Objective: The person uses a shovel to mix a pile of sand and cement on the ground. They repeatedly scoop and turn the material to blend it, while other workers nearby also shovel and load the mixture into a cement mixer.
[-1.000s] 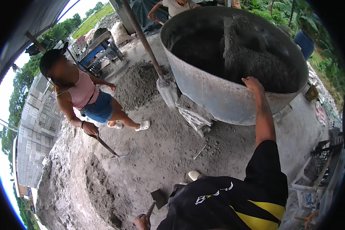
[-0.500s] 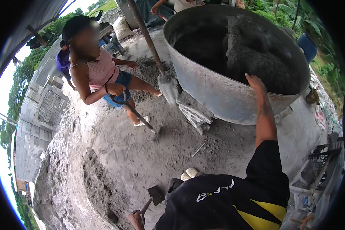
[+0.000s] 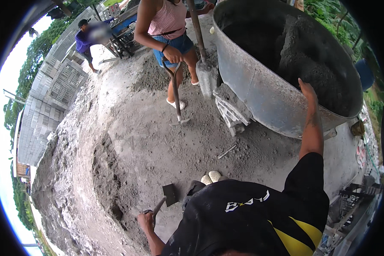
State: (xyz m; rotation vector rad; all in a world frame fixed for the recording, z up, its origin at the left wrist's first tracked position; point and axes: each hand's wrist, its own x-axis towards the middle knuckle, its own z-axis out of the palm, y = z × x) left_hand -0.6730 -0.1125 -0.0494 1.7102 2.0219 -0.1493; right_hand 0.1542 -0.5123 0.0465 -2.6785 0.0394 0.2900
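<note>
My left hand (image 3: 146, 219) is closed around the handle of a shovel (image 3: 170, 195), whose dark, flat blade is low over the grey ground beside my feet. My right arm reaches out to a large round metal mixing tub (image 3: 254, 81), and my right hand (image 3: 308, 90) rests over its near rim, fingers partly hidden. Inside the tub, wet-looking grey mix (image 3: 324, 79) is heaped around an upright, crusted part. A co-worker in a pink top (image 3: 168, 19) stands across from me, one hand on the grip of another shovel (image 3: 178, 91) stood on the ground.
A mortar-crusted shovel (image 3: 207, 77) leans by the tub, above a caked metal support (image 3: 232, 111). Stacked grey blocks (image 3: 42, 111) line the left. A person in purple (image 3: 87, 38) bends at the back. A ridge of grey material (image 3: 106, 179) lies to my left.
The view has shifted, so the tub and co-worker appear higher and further right. The co-worker's shovel stands more upright. My hands keep the same places on the shovel and rim.
</note>
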